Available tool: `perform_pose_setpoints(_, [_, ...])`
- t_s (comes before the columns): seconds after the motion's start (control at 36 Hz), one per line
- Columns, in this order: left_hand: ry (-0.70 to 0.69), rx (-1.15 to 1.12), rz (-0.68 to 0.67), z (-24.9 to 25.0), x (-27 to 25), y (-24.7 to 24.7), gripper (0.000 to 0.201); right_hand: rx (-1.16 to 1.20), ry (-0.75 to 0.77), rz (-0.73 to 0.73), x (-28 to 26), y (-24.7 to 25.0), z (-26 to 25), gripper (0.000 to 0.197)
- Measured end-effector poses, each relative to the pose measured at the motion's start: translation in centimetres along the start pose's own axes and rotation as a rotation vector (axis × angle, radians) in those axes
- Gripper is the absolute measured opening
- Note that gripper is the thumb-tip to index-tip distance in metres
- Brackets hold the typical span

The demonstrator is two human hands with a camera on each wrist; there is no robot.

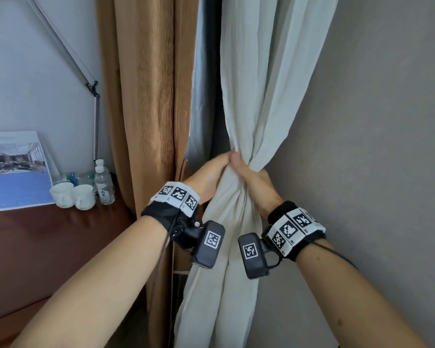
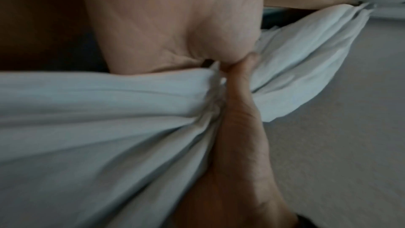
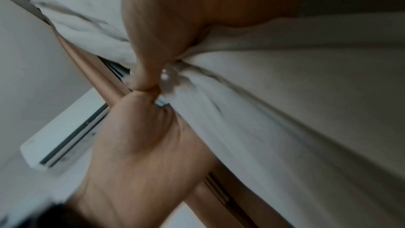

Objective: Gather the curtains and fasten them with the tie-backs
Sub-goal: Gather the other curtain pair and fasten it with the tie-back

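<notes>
The white curtain [image 1: 249, 96] hangs by the grey wall and is bunched into a narrow waist at mid-height. My left hand [image 1: 211, 172] wraps that waist from the left and my right hand [image 1: 251, 182] from the right, thumbs meeting on top. In the left wrist view my left hand [image 2: 175, 23] presses on the white curtain [image 2: 98, 119] against my right hand [image 2: 238, 127]. In the right wrist view small pearl-like beads [image 3: 164, 75] show at the pinch, between my right hand [image 3: 166, 23], my left hand [image 3: 142, 145] and the white curtain [image 3: 274, 101]. I cannot tell which hand holds the beads.
A brown curtain [image 1: 148, 96] hangs just left of the white one. Further left, a dark brown table [image 1: 48, 247] carries two white cups [image 1: 73, 195], water bottles [image 1: 103, 184] and a leaflet [image 1: 18, 172]. A lamp arm [image 1: 93, 96] rises behind. The grey wall [image 1: 374, 146] is close on the right.
</notes>
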State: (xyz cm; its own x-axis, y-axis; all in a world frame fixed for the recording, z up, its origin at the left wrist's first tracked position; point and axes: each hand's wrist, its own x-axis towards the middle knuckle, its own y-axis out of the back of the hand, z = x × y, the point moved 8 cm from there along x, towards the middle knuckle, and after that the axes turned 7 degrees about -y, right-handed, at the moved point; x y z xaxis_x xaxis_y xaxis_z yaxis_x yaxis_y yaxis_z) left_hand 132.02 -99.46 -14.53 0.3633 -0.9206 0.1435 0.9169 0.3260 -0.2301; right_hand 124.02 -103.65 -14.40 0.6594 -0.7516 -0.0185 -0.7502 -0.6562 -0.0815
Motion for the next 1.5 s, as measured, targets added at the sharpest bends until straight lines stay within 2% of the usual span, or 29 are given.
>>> perform_pose_setpoints(0.08, [-0.096, 0.140, 0.111, -0.2, 0.6, 0.5, 0.037, -0.029, 0.003, 0.030, 0.2, 0.4, -0.1, 0.043])
perform_pose_setpoints(0.22, [-0.152, 0.424, 0.077, -1.4, 0.2, 1.8, 0.023, -0.104, 0.059, 0.151, 0.4, 2.1, -0.5, 0.036])
perform_pose_setpoints(0.36, [-0.137, 0.419, 0.062, -1.4, -0.5, 2.1, 0.028, -0.143, -0.007, 0.174, 1.6, 2.3, 0.0, 0.031])
perform_pose_setpoints(0.44, [-0.142, 0.474, 0.056, -0.7, -0.3, 2.8, 0.019, -0.165, -0.014, 0.188, 1.8, 1.9, 0.3, 0.014])
perform_pose_setpoints(0.47, [-0.144, 0.536, 0.040, -0.5, -0.3, 2.9, 0.019, -0.164, -0.018, 0.194, 2.0, 1.6, 0.5, 0.012])
perform_pose_setpoints(0.53, [-0.188, 0.754, 0.018, 0.2, -0.2, 3.0, 0.022, -0.166, -0.017, 0.233, 2.4, 1.4, 0.7, 0.020])
perform_pose_setpoints(0.58, [-0.293, 0.939, 0.129, 1.7, -0.5, 3.8, 0.014, -0.216, 0.007, 0.306, 2.9, 1.3, 0.9, 0.032])
perform_pose_setpoints(0.69, [-0.502, 0.948, 0.529, 5.4, -1.7, 7.5, 0.016, -0.292, 0.030, 0.428, 3.5, 2.1, 1.1, 0.031])
perform_pose_setpoints(0.75, [-0.534, 1.039, 0.682, 6.7, -2.1, 8.8, 0.026, -0.301, 0.022, 0.420, 4.0, 2.3, 1.2, 0.029])
perform_pose_setpoints(0.81, [-0.485, 1.070, 0.741, 7.0, -1.8, 9.9, 0.044, -0.312, 0.024, 0.399, 4.3, 2.0, 1.1, 0.030])
perform_pose_setpoints(0.86, [-0.403, 1.006, 0.714, 6.5, -0.7, 10.8, 0.048, -0.320, 0.053, 0.379, 4.6, 1.5, 0.9, 0.039])
perform_pose_setpoints(0.94, [-0.409, 0.924, 0.742, 6.8, -0.4, 11.8, 0.026, -0.351, 0.078, 0.357, 5.0, 0.8, 1.2, 0.055])
perform_pose_setpoints(1.0, [-0.423, 0.865, 0.792, 7.1, -0.7, 12.7, 0.022, -0.381, 0.066, 0.376, 5.3, 0.9, 1.5, 0.060])
perform_pose_setpoints(1.06, [-0.405, 0.827, 0.797, 7.2, -0.9, 13.4, 0.024, -0.411, 0.045, 0.400, 5.7, 1.2, 1.6, 0.056])
perform_pose_setpoints(1.19, [-0.372, 0.766, 0.767, 7.0, -1.7, 14.7, 0.012, -0.423, 0.035, 0.409, 6.5, 1.3, 1.4, 0.044])
perform_pose_setpoints(1.25, [-0.393, 0.626, 0.729, 6.5, -1.9, 14.9, 0.012, -0.417, 0.042, 0.408, 6.9, 1.0, 1.5, 0.045])
perform_pose_setpoints(1.36, [-0.366, 0.135, 0.634, 4.9, -2.2, 14.6, 0.009, -0.407, 0.052, 0.340, 7.1, -1.4, 2.0, 0.050])
perform_pose_setpoints(1.42, [-0.348, 0.013, 0.556, 4.6, -2.1, 14.1, 0.010, -0.416, 0.067, 0.282, 7.0, -3.3, 2.2, 0.047])
perform_pose_setpoints(1.44, [-0.336, -0.017, 0.510, 4.7, -2.0, 13.7, 0.017, -0.425, 0.073, 0.251, 6.9, -4.2, 2.2, 0.045])
perform_pose_setpoints(1.5, [-0.312, 0.052, 0.412, 5.3, -2.0, 12.6, 0.031, -0.462, 0.082, 0.192, 6.4, -6.2, 2.0, 0.045])
